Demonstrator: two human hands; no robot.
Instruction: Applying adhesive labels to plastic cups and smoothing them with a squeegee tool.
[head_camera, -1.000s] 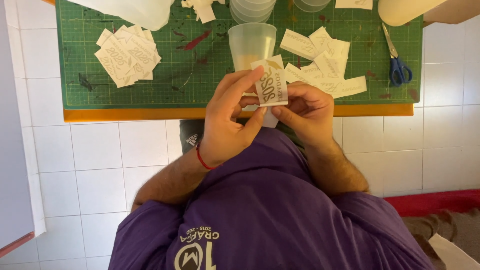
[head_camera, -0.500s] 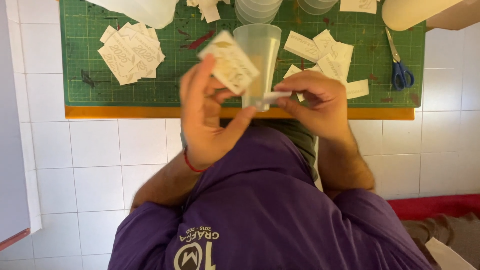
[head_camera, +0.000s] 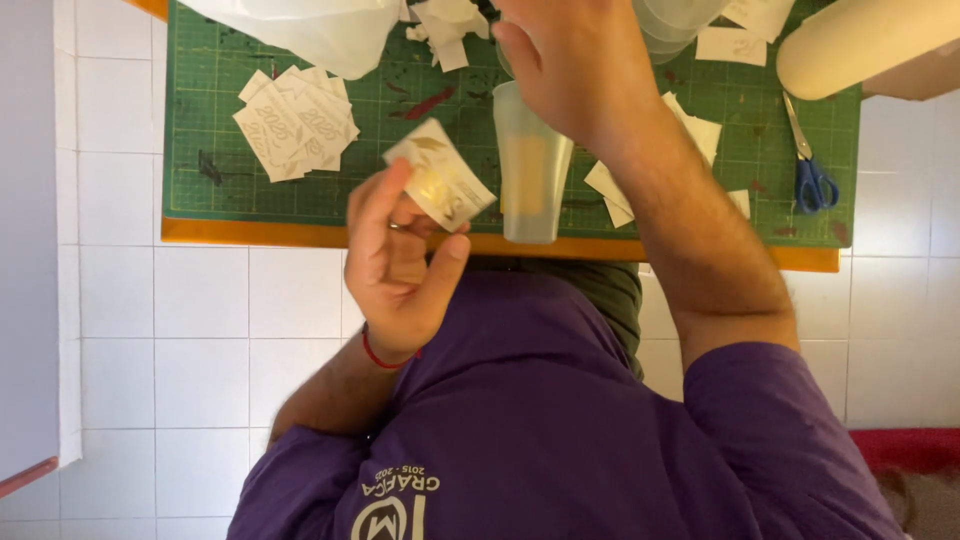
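My left hand (head_camera: 400, 265) pinches a small sticker (head_camera: 440, 185) near the table's front edge, while my right hand (head_camera: 575, 65) holds the clear cup (head_camera: 530, 170).

A green cutting mat (head_camera: 250, 190) with an orange edge is laid on a white tiled surface (head_camera: 200, 340). A pile of cut paper labels (head_camera: 295, 125) is seen on its left part. Blue-handled scissors (head_camera: 810, 165) are placed at its right edge, below a cream roll (head_camera: 860, 45).
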